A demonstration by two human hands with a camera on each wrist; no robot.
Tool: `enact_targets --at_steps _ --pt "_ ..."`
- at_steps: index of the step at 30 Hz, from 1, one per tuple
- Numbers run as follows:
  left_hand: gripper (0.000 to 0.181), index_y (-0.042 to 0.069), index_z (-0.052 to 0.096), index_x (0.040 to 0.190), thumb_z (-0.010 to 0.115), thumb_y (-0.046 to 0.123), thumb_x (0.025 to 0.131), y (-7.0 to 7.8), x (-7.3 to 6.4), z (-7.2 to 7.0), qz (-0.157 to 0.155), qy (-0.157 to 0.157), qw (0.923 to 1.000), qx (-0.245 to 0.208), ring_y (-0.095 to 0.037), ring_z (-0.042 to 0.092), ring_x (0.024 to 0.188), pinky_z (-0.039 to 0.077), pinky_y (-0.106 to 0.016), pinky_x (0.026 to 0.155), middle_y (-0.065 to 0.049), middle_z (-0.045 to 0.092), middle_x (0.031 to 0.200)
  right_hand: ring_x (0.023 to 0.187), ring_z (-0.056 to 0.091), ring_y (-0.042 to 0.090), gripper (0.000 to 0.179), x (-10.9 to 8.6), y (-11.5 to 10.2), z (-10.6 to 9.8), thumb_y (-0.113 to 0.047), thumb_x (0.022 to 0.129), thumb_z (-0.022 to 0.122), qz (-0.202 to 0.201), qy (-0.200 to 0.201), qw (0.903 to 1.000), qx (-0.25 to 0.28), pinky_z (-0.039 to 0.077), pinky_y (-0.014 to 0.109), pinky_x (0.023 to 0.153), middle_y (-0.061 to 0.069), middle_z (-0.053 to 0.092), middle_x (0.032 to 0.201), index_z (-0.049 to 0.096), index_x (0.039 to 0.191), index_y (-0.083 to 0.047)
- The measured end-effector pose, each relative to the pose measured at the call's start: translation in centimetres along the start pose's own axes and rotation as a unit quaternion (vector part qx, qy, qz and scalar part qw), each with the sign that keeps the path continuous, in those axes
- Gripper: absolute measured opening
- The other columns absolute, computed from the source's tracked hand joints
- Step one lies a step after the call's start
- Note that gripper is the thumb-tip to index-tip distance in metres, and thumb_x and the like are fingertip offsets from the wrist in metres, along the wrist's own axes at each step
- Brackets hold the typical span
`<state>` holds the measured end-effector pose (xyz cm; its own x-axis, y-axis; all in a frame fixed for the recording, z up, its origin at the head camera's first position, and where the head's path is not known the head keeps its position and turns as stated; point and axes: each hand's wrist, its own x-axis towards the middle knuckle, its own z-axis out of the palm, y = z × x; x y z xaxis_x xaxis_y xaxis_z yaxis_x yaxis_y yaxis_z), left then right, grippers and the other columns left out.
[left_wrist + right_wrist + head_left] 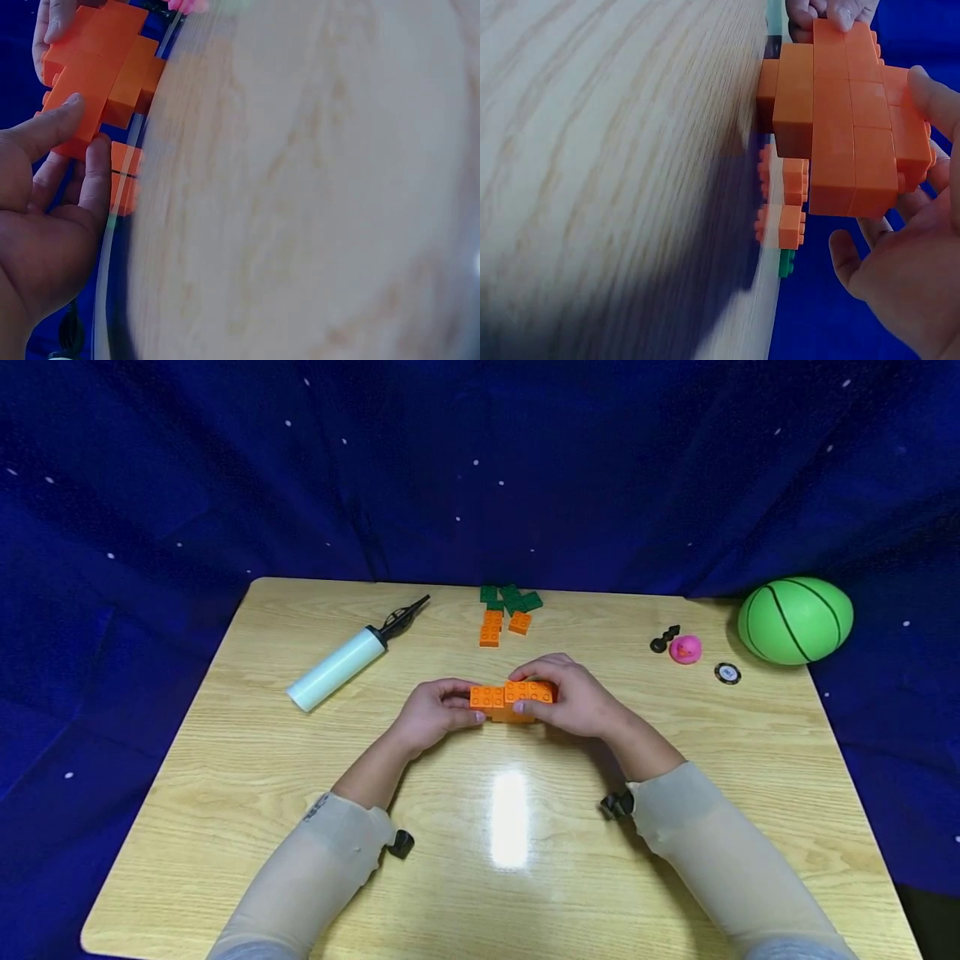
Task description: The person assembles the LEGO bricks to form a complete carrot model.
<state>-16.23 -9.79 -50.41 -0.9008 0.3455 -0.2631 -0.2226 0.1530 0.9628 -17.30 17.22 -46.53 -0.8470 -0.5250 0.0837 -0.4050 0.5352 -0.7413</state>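
Observation:
A stepped block of joined orange toy bricks (pixel 513 713) sits between both hands over the middle of the table, studs upward. My left hand (pixel 433 717) pinches its left end, thumb in front and fingers behind. At the right end, my right hand (pixel 577 700) grips the bricks with its thumb on the near side and fingers at the far side. In the right wrist view, the joined bricks (pixel 853 131) show several layers, with narrower ones beneath. The left wrist view shows the left thumb on a smooth side of the bricks (pixel 97 64).
Loose orange bricks (pixel 491 628) and green bricks (pixel 513 597) lie toward the table's back edge. A hand pump (pixel 337 668) lies left. To the right are a small black object (pixel 663 639), a pink rubber duck (pixel 686 649), a poker chip (pixel 727 673) and a green ball (pixel 797 621).

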Motion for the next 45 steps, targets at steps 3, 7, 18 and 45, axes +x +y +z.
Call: enact_targets --at_steps 3,7,18,45 --pt "0.048 0.003 0.066 0.131 0.084 0.001 0.085 -0.1 0.0 0.0 0.001 0.0 1.0 0.001 -0.024 0.073 0.1 0.061 -0.034 0.085 -0.015 0.074 0.113 0.129 0.052 0.026 0.036 0.2 0.2 0.0 -0.03 0.092 0.082 0.002 -0.002 1.0 0.004 0.039 0.053 0.112 0.0 0.068 0.128 0.072 0.125 -0.019" --pt "0.048 0.003 0.066 0.13 0.084 0.001 0.086 0.0 -0.1 0.0 0.0 0.001 1.0 0.003 -0.024 0.073 0.099 0.061 -0.034 0.085 -0.015 0.074 0.112 0.129 0.052 0.026 0.037 0.4 0.4 0.0 -0.031 0.093 0.081 0.008 -0.007 0.9998 0.016 0.041 0.052 0.111 0.002 0.066 0.132 0.071 0.126 -0.018" --pt "0.047 0.003 0.066 0.129 0.085 0.004 0.086 -0.1 -0.2 -0.1 -0.009 0.007 0.9999 0.012 -0.023 0.072 0.1 0.061 -0.031 0.084 -0.013 0.074 0.112 0.137 0.048 0.031 0.042 2.0 0.2 -0.6 -0.038 0.101 0.069 0.042 -0.018 0.9979 0.047 0.043 0.058 0.11 0.006 0.058 0.142 0.066 0.134 -0.011" --pt "0.046 0.001 0.066 0.129 0.084 0.001 0.086 0.2 -0.4 -0.1 -0.002 0.001 1.0 0.003 -0.024 0.074 0.099 0.061 -0.033 0.084 -0.014 0.075 0.109 0.131 0.054 0.033 0.044 7.9 2.0 -0.7 -0.033 0.103 0.066 0.088 -0.049 0.9949 0.008 0.046 0.054 0.107 0.004 0.059 0.143 0.06 0.144 -0.017"
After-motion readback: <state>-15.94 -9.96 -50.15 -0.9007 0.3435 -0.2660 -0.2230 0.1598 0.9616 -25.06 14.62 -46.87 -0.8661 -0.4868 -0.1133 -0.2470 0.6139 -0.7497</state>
